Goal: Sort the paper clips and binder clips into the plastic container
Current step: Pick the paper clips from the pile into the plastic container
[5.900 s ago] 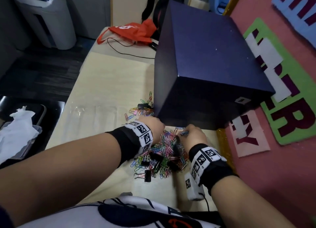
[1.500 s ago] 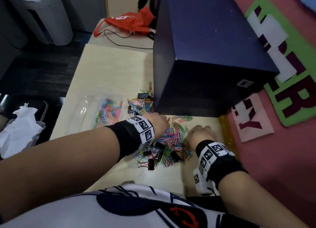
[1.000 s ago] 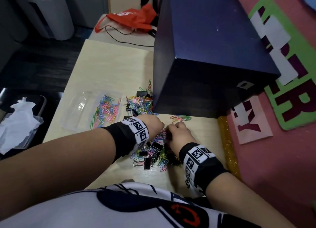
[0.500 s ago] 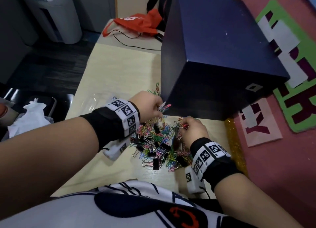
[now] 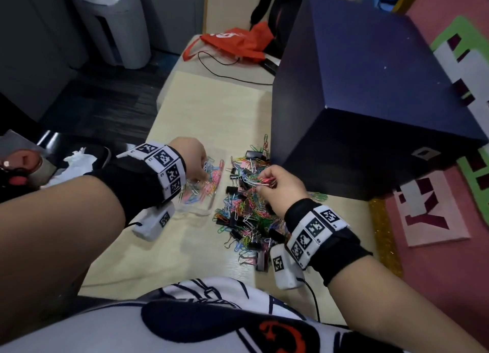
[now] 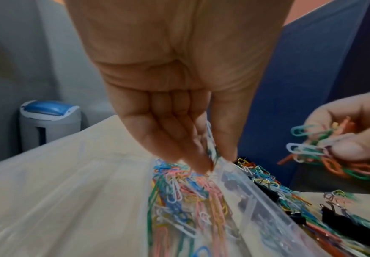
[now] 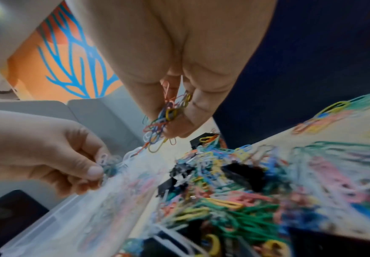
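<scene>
Coloured wire paper clips (image 5: 246,215) and black binder clips (image 5: 260,257) lie heaped on my surface (image 5: 211,119). My left hand (image 5: 194,159) pinches clips over the clear plastic container (image 6: 241,175), probably dropping them; my right hand (image 5: 280,188) pinches another bunch.

Our left hand (image 5: 191,159) reaches forward and down, fingers (image 6: 180,139) held together and pointing downward, thumb pressed against them in a pinch. Our right hand (image 5: 281,187) is raised beside it, palm turned inward, its fingers (image 7: 151,99) and thumb curled in a tight grip. Both forearms stretch forward, each wrist wrapped in a black band.
</scene>
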`<state>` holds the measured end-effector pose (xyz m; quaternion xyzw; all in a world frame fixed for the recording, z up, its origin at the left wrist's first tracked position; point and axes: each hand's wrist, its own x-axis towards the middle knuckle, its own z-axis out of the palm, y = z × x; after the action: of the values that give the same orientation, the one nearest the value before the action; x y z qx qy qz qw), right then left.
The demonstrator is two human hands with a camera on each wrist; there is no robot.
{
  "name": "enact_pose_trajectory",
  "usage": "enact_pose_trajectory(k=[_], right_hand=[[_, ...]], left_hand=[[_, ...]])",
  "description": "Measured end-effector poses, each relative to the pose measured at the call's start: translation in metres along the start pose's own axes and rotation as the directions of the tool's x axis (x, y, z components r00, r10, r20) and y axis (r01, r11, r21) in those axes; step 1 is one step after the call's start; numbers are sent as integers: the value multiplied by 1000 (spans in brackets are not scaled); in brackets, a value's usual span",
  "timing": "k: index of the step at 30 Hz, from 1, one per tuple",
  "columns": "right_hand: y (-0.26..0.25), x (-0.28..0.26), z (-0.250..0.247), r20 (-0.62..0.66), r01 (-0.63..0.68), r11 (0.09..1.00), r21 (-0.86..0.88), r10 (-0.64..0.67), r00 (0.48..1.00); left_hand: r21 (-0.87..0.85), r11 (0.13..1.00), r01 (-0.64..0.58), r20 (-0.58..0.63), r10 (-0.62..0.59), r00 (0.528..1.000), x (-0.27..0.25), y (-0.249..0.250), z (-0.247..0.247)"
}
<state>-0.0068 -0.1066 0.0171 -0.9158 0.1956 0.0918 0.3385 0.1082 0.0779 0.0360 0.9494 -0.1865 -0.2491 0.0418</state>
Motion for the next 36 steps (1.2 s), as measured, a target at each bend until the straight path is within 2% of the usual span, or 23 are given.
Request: enact_pose_trajectory(k=[3, 7, 10, 13, 16, 19, 21, 23, 25, 29, 33, 36], right_hand=[[-24, 9, 9, 37, 40, 998, 51, -41, 998], [-50, 27, 26, 64, 28, 991, 130, -37, 997], [-67, 35, 35, 186, -105, 938, 330, 44, 981], [-74, 36, 34, 276, -122, 948, 293, 38, 960], [-67, 32, 24, 270, -133, 925, 356, 35, 962], [-52, 23, 8, 191, -163, 862, 480, 78, 978], [-35, 15, -2, 150, -169, 916, 365, 121, 981], [-14, 10, -9, 150, -190, 975, 115, 172, 974], [6, 4, -16, 156, -209, 969, -132, 229, 961], [34, -9, -31, 122, -241, 876, -418, 317, 940], [59, -23, -39, 30, -392, 753, -529, 478, 878], [71, -36, -43, 53, -411, 660, -628, 564, 824]], left_hand=[[-108, 994, 10, 63, -3, 998, -2, -7, 3], [-216, 976, 25, 65, -11, 998, -3, -17, 3], [-192, 981, 33, 15, -31, 999, -4, -20, 1], [-142, 989, 33, -8, -34, 999, -3, -20, 1], [-97, 995, 15, -15, -17, 1000, -1, -18, 2], [-79, 997, -16, -25, 14, 1000, 0, -12, 4], [-65, 997, -52, -35, 50, 998, 0, -5, 5], [-51, 994, -100, -44, 98, 994, -3, 5, 6], [-39, 984, -173, -40, 172, 984, -7, 20, 10], [46, 922, -384, 10, 384, 923, -13, 54, 26], [160, 816, -556, 85, 550, 831, -20, 87, 53], [285, 731, -620, 64, 631, 773, -20, 101, 71]])
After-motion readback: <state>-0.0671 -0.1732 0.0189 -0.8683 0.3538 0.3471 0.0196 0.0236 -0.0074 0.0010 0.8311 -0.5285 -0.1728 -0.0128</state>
